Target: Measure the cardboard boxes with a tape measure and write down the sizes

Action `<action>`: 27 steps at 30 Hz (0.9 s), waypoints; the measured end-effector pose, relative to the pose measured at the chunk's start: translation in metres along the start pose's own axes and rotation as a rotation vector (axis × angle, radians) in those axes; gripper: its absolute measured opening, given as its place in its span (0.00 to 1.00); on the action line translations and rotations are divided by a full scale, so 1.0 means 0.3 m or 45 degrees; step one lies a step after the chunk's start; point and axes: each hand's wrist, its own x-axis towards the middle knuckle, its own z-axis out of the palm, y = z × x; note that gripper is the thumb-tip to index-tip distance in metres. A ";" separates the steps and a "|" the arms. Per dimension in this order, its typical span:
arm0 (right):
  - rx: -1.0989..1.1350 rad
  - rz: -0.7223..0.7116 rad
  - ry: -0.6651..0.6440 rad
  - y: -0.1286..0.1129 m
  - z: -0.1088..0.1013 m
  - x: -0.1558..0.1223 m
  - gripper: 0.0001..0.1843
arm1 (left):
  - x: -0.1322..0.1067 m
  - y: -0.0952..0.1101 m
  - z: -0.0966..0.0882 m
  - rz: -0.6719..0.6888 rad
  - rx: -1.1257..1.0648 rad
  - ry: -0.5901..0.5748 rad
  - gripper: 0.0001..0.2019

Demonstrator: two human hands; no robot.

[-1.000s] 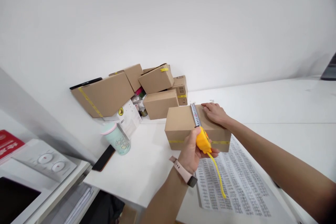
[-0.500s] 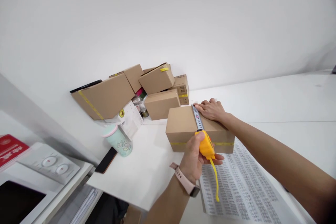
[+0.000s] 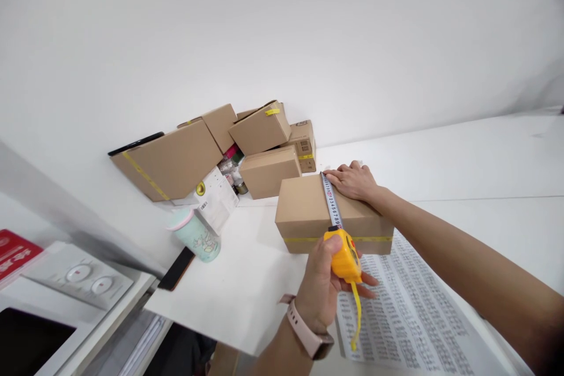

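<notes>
Nearest the tabletop's (image 3: 251, 258) front edge, the left hand (image 3: 318, 288), with a pink-strapped watch (image 3: 304, 329) on its wrist, has its grip closed around a yellow tape measure (image 3: 343, 255), whose yellow strap hangs down. Under that hand's outstretched fingers lies a printed sheet (image 3: 405, 311). Beyond stands a cardboard box (image 3: 299, 202), back from the front edge, with the metal blade (image 3: 331, 202) laid across its top. The right hand (image 3: 355, 181) rests on the box beside the blade's far end; whether its grip pinches the blade, I cannot tell. A mint tumbler (image 3: 200, 238) stands near the left edge; more cartons (image 3: 268, 170) crowd the back-left corner.
</notes>
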 end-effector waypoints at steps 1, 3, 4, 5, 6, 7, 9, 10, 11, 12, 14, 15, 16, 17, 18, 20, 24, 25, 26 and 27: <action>0.001 -0.003 0.005 0.000 0.002 -0.001 0.31 | -0.001 0.000 -0.003 0.006 0.002 -0.003 0.30; 0.008 -0.008 0.018 0.001 0.007 -0.001 0.32 | 0.000 0.000 -0.005 0.012 0.011 -0.005 0.30; 0.015 -0.008 0.026 0.001 0.010 -0.001 0.31 | 0.001 0.001 -0.005 0.013 0.018 -0.005 0.30; 0.026 -0.006 0.034 0.000 0.012 0.000 0.31 | 0.003 0.001 -0.004 0.014 0.022 -0.003 0.30; 0.042 -0.003 0.043 -0.001 0.012 0.002 0.31 | 0.004 0.002 -0.004 0.016 0.022 0.001 0.30; 0.066 0.002 0.055 -0.002 0.009 0.003 0.31 | 0.003 0.002 -0.005 0.019 0.021 0.004 0.30; 0.132 0.014 0.094 0.000 -0.007 0.002 0.31 | -0.006 0.001 -0.013 0.041 0.025 0.003 0.30; 0.162 0.023 0.123 0.005 -0.020 -0.003 0.31 | -0.016 -0.001 -0.022 0.072 0.038 -0.001 0.30; 0.205 0.038 0.169 0.012 -0.035 -0.012 0.32 | -0.029 -0.002 -0.034 0.123 0.061 -0.001 0.29; 0.274 0.066 0.238 0.024 -0.051 -0.028 0.32 | -0.044 -0.004 -0.051 0.193 0.091 0.014 0.29; 0.485 0.171 0.425 0.056 -0.077 -0.080 0.32 | -0.075 -0.008 -0.099 0.371 0.159 0.111 0.29; 0.615 0.235 0.517 0.076 -0.084 -0.116 0.32 | -0.087 -0.009 -0.129 0.468 0.196 0.190 0.30; 0.728 0.296 0.582 0.097 -0.085 -0.157 0.31 | -0.095 -0.010 -0.162 0.557 0.237 0.281 0.31; 0.805 0.326 0.593 0.119 -0.081 -0.203 0.31 | -0.098 -0.010 -0.198 0.631 0.279 0.368 0.33; 0.853 0.325 0.553 0.139 -0.072 -0.249 0.31 | -0.095 -0.009 -0.235 0.685 0.321 0.439 0.34; 0.904 0.264 0.377 0.173 -0.045 -0.336 0.30 | -0.073 -0.004 -0.307 0.697 0.367 0.503 0.33; 0.924 0.173 0.109 0.192 0.000 -0.445 0.29 | -0.004 0.028 -0.410 0.518 0.283 0.345 0.29; 0.935 0.171 0.071 0.188 0.001 -0.454 0.30 | 0.010 0.044 -0.423 0.495 0.263 0.302 0.29; 0.943 0.166 0.047 0.182 -0.004 -0.456 0.31 | 0.023 0.064 -0.429 0.490 0.252 0.272 0.29; 0.943 0.163 0.045 0.176 -0.014 -0.452 0.33 | 0.033 0.088 -0.430 0.498 0.248 0.255 0.29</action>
